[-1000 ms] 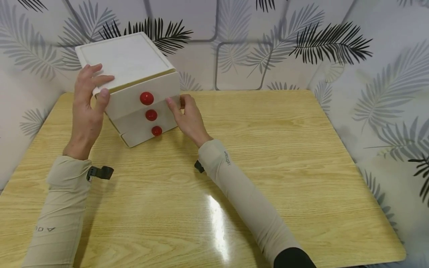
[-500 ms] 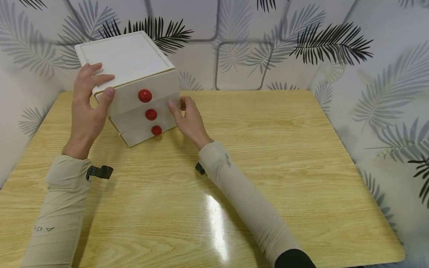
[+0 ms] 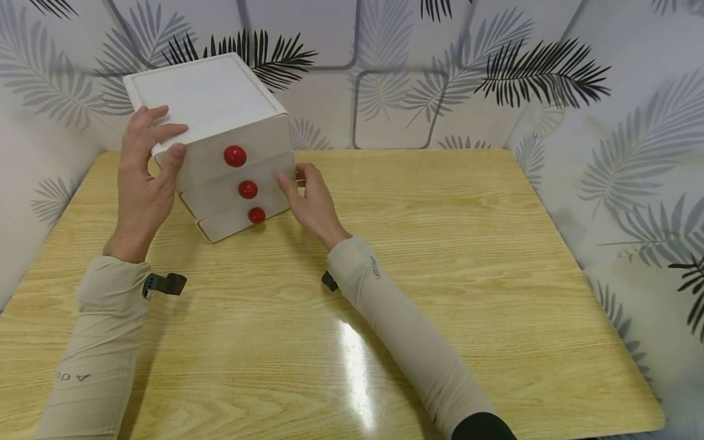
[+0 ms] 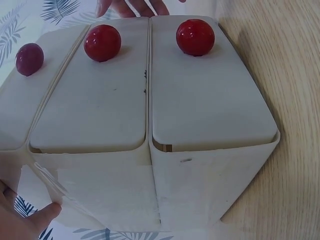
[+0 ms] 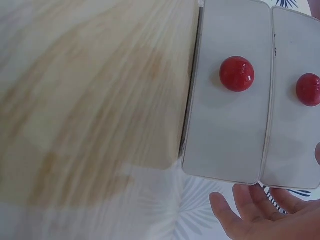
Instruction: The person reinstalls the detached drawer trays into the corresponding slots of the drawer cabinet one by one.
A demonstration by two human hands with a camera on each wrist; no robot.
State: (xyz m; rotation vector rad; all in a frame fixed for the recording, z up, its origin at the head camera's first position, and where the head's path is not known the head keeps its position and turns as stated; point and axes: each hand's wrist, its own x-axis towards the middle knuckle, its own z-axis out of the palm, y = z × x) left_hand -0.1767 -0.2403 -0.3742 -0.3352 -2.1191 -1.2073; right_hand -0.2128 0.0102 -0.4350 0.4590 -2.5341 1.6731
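A small white chest of three drawers stands on the table at the back left, turned at an angle. Each drawer front has a round red knob; the top drawer's knob is the highest. My left hand holds the chest's upper left front corner, fingers over the top panel and thumb on the top drawer's front. On the right side, my right hand has its thumb against the middle drawer's front and its fingers round the side. The right wrist view shows the lowest knob with those fingers beside the chest.
The chest stands on a light wood-grain table with rounded corners. A wall with a leaf pattern rises right behind and beside it. Light reflects off the tabletop near the front middle.
The top drawer has slid back into the chest, closing the gap below the top panel, with my left thumb following its front. My right hand has slipped down slightly.
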